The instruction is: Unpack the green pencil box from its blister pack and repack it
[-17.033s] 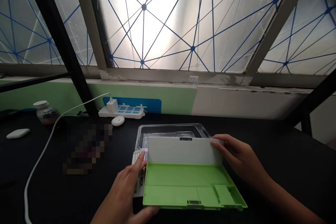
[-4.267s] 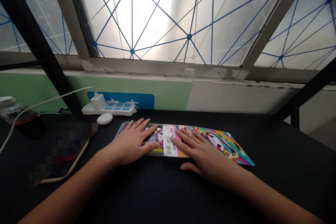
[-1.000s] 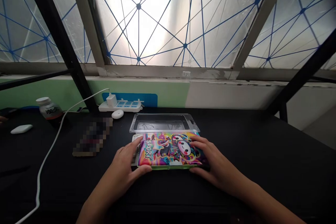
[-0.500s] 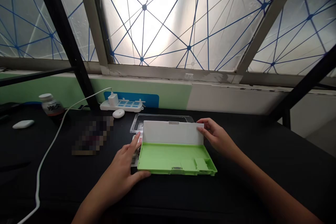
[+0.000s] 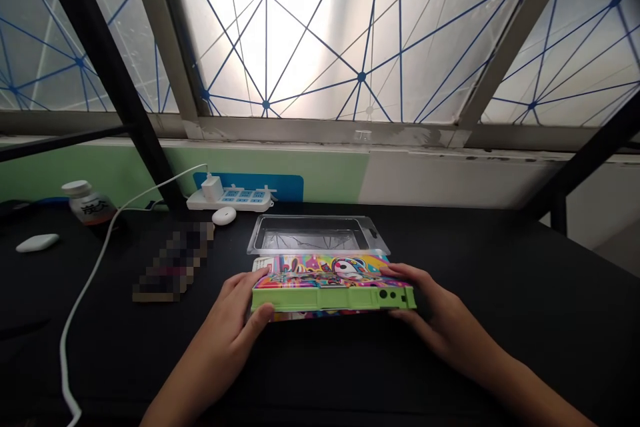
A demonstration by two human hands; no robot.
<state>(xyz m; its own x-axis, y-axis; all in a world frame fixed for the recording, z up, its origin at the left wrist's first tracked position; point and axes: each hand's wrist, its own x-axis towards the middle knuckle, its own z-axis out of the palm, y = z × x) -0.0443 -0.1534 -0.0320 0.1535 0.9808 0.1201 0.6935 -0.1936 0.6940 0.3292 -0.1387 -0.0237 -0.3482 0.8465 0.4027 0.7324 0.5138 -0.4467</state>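
A pencil case (image 5: 325, 299) with a green plastic side and a brightly coloured cartoon print lies between my two hands, its green side facing me. My left hand (image 5: 237, 313) grips its left end, thumb on the near face and fingers on the printed top. At the right end, my right hand (image 5: 440, 317) has its fingers over the top and its thumb low by the near edge. Small dark round holes show near the right of the green side. Just behind it rests a clear plastic package tray (image 5: 320, 217).
A white power strip (image 5: 245, 199) with a plugged-in charger stands by the wall. In front sits a white round case (image 5: 224, 215). On the left are a white cable (image 5: 90, 280), a bottle (image 5: 87, 203), a white mouse-like object (image 5: 37, 243) and a blurred-out item (image 5: 175, 263).
The pencil case was open, showing its green inside and white inner panel; now the printed outside and green side show. My right hand has moved down to its right end.
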